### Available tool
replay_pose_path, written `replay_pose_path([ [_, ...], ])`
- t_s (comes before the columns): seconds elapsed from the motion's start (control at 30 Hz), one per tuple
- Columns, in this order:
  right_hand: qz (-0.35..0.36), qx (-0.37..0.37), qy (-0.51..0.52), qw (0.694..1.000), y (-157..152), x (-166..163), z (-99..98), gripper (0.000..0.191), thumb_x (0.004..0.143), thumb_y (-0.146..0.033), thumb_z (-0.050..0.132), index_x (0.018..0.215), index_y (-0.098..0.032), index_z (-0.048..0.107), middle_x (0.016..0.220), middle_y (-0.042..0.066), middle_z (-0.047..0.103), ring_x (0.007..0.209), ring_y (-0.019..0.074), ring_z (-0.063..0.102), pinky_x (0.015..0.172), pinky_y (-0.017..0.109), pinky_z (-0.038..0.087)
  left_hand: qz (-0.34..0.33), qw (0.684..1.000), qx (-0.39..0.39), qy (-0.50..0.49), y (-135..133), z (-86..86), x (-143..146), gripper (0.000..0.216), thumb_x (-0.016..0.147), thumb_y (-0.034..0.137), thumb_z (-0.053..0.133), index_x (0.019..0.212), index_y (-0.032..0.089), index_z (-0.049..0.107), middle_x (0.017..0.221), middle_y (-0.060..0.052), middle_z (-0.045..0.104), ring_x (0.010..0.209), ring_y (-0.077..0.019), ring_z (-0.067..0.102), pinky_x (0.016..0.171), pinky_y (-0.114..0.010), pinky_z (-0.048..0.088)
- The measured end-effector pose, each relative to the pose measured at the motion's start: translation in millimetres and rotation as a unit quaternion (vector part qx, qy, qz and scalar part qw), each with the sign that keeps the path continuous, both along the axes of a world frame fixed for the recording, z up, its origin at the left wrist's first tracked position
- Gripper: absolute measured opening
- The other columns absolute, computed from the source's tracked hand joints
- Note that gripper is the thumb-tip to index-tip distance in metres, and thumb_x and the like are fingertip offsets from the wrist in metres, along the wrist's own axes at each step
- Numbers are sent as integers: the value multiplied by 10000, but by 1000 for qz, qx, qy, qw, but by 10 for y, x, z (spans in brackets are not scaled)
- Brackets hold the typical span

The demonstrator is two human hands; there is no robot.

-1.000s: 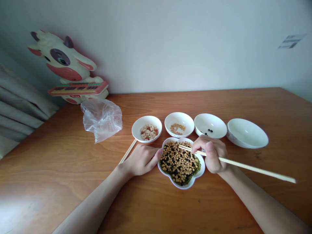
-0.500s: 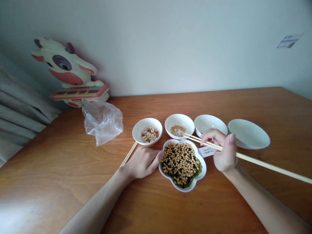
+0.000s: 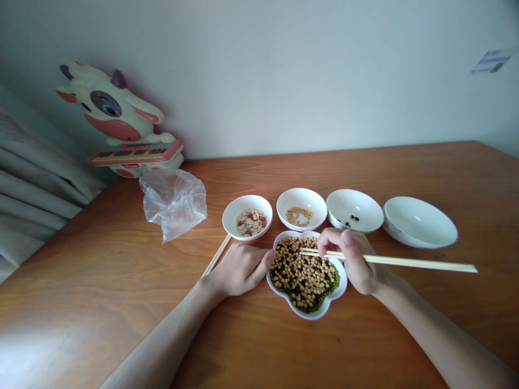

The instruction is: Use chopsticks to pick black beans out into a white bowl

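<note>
Chopsticks (image 3: 421, 263) were clamped in my right hand (image 3: 359, 262), right of frame centre; my left hand (image 3: 243, 268), finger closure indeterminate, touched the flower-shaped bowl (image 3: 343, 278).

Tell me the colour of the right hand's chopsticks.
The chopsticks are pale cream, clearest in the head view.

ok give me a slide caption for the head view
Left hand at a scalloped dish of mixed beans, right hand holding chopsticks over it, four white bowls behind

Dish (image 3: 323, 309) before four bowls (image 3: 421, 220), perhaps touching one.
</note>
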State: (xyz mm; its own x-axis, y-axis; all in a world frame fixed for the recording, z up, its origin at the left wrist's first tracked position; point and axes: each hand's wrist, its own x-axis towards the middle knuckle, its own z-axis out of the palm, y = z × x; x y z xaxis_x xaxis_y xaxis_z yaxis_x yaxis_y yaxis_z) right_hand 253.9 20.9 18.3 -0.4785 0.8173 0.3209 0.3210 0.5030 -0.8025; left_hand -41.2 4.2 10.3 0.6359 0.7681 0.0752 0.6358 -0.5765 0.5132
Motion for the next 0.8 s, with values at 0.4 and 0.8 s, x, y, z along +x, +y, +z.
replay_pose_path([
  [0.4,-12,-67,-45,997,7,35,147,707,1100,-635,130,770,-210,589,725,26,611,689,188,533,673,340,379,-3,1000,5,10,5,-30,-13,458,1138,350,260,762,195,470,751,-16,636,644,-151,509,691,-318,336],
  [0.8,11,-120,-116,986,37,72,307,443,1076,-532,489,793,-206,589,721,10,626,622,151,536,548,302,344,-1,1000,7,9,9,-18,-8,464,1138,351,266,765,192,493,755,-17,649,636,-146,509,682,-319,335],
])
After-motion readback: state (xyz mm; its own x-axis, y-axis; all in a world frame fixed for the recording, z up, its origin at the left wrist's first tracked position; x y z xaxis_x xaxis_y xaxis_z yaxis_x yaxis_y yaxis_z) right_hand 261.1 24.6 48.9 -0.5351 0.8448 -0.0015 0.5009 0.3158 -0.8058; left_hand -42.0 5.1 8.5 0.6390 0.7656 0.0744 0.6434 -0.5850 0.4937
